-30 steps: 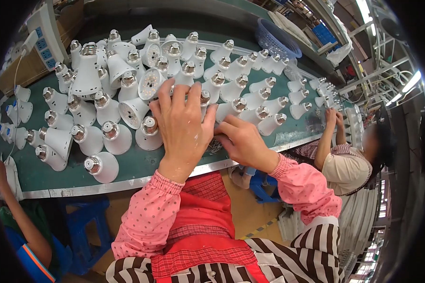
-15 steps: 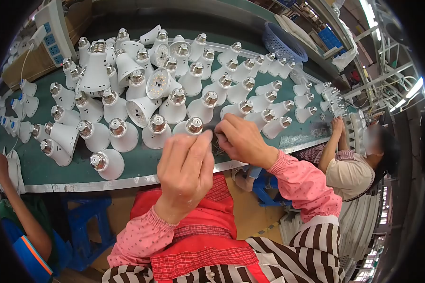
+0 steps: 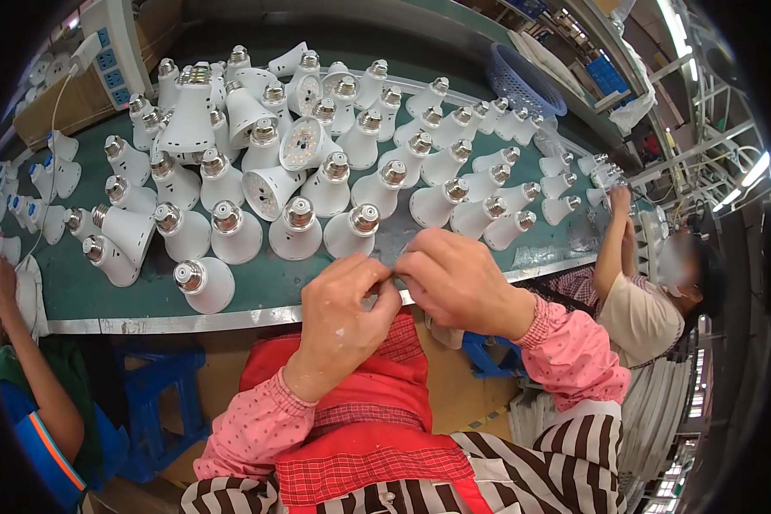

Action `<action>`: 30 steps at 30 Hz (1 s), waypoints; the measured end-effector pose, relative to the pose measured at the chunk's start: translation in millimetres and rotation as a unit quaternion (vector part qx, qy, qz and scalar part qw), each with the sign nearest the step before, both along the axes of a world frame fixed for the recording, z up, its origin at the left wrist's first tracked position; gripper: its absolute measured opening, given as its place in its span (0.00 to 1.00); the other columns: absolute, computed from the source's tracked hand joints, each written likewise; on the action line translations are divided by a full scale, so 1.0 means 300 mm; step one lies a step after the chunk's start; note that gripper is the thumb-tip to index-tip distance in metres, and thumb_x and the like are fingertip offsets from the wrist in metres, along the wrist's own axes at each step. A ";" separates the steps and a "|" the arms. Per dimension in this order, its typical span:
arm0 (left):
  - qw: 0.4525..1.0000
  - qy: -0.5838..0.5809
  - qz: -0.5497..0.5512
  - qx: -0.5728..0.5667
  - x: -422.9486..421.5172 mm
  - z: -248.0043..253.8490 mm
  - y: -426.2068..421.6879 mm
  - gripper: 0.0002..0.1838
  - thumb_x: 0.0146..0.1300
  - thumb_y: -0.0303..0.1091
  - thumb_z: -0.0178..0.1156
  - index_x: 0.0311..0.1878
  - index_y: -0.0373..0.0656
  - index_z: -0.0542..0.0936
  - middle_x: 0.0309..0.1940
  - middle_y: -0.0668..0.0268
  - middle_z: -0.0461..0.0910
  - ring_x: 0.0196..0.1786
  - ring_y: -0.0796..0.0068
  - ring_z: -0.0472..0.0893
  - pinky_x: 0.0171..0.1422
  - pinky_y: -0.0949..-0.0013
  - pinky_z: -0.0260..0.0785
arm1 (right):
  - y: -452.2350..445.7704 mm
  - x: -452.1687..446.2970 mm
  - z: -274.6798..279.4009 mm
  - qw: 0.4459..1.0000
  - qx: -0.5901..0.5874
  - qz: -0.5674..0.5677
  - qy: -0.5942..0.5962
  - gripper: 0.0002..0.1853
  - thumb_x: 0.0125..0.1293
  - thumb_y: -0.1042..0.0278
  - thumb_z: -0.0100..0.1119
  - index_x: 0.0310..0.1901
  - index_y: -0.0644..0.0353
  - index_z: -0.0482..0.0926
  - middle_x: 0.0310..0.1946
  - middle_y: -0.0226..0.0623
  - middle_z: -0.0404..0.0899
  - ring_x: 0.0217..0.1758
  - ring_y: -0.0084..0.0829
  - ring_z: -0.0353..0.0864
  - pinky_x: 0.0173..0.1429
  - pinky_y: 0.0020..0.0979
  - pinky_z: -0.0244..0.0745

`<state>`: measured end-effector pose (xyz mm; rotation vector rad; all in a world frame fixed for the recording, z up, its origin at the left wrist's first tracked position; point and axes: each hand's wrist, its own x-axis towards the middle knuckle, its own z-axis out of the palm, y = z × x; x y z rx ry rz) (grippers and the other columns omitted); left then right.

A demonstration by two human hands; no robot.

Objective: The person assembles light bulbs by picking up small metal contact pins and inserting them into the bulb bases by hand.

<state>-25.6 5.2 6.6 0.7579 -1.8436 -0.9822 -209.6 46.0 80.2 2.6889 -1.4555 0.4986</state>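
Note:
My left hand (image 3: 344, 313) and my right hand (image 3: 458, 281) meet fingertip to fingertip above the front edge of the green table. Both are closed in a pinch; whatever sits between the fingers is too small or hidden to name. Just beyond my left hand stands a white light bulb (image 3: 351, 233) with a silver screw cap. Another bulb (image 3: 438, 203) stands past my right hand. Many more such bulbs cover the table, most resting cap up. A few are tipped over, among them an open bulb (image 3: 303, 146) showing its LED board.
The metal-edged green table (image 3: 265, 295) runs across in front of me. A blue plastic basket (image 3: 525, 84) sits at the back. A socket strip (image 3: 111, 67) stands far left. One co-worker (image 3: 634, 300) sits at right, another person's arm (image 3: 34, 368) at left. Blue stools (image 3: 158, 411) stand below.
My hands have come together: the left fingers turned towards the right, and the right hand shifted slightly down and right. The camera view has shifted a little. The co-worker at right raised a hand.

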 end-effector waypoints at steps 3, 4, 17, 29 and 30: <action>0.968 0.094 -0.068 0.221 0.019 0.020 -0.003 0.01 0.62 0.21 0.66 0.35 0.34 0.83 0.27 0.70 0.81 0.28 0.84 0.75 0.33 0.73 0.66 | 0.010 0.008 -0.001 0.993 0.031 -0.034 -0.111 0.10 0.58 0.79 0.68 0.40 0.61 0.78 0.35 0.39 0.74 0.35 0.41 0.80 0.37 0.39 0.77; 0.963 0.102 -0.079 0.236 0.025 0.021 -0.005 0.01 0.63 0.22 0.66 0.35 0.34 0.83 0.27 0.72 0.81 0.30 0.86 0.74 0.33 0.75 0.65 | 0.014 0.004 -0.013 0.988 0.051 -0.040 -0.139 0.10 0.58 0.80 0.68 0.40 0.61 0.78 0.35 0.39 0.74 0.35 0.41 0.80 0.37 0.39 0.76; 0.953 0.098 -0.095 0.272 0.062 0.025 -0.004 0.07 0.60 0.21 0.66 0.28 0.35 0.78 0.26 0.75 0.76 0.28 0.92 0.68 0.29 0.77 0.61 | 0.015 0.054 -0.042 0.932 0.195 -0.105 -0.288 0.08 0.57 0.82 0.66 0.36 0.64 0.78 0.31 0.37 0.77 0.28 0.34 0.82 0.33 0.34 0.76; 0.958 0.109 -0.069 0.256 0.087 -0.006 -0.007 0.05 0.59 0.18 0.64 0.29 0.36 0.78 0.27 0.76 0.74 0.27 0.94 0.66 0.29 0.79 0.58 | 0.086 0.030 -0.040 0.937 0.251 -0.083 -0.228 0.08 0.59 0.82 0.68 0.38 0.63 0.80 0.32 0.38 0.77 0.29 0.34 0.82 0.34 0.32 0.76; 0.955 0.099 -0.077 0.267 0.087 -0.005 -0.003 0.05 0.59 0.18 0.64 0.30 0.36 0.78 0.27 0.74 0.75 0.27 0.93 0.68 0.29 0.78 0.60 | 0.090 0.039 -0.037 0.934 0.242 -0.100 -0.242 0.08 0.59 0.81 0.69 0.39 0.63 0.80 0.32 0.38 0.77 0.29 0.33 0.82 0.34 0.32 0.76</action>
